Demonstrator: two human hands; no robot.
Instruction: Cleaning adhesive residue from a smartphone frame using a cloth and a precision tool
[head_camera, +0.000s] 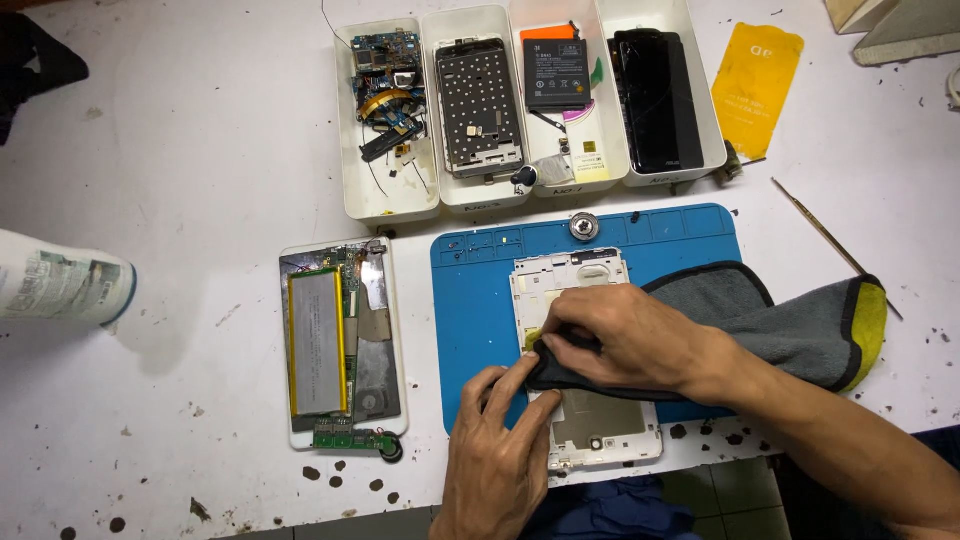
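Observation:
A white tablet back cover (570, 275) lies inside-up on a blue work mat (470, 300). My right hand (625, 340) presses a grey cloth with a yellow edge (800, 320) onto the middle of the cover. My left hand (495, 440) rests on the cover's lower left part, fingers touching the cloth's dark end. Much of the cover is hidden under both hands and the cloth.
An opened tablet (340, 345) with a silver battery lies left of the mat. Several white trays (385, 190) at the back hold circuit boards, a metal frame, a battery and a black phone. Also about: a yellow sheet (755, 85), a thin tool (830, 240), a bottle (60, 280).

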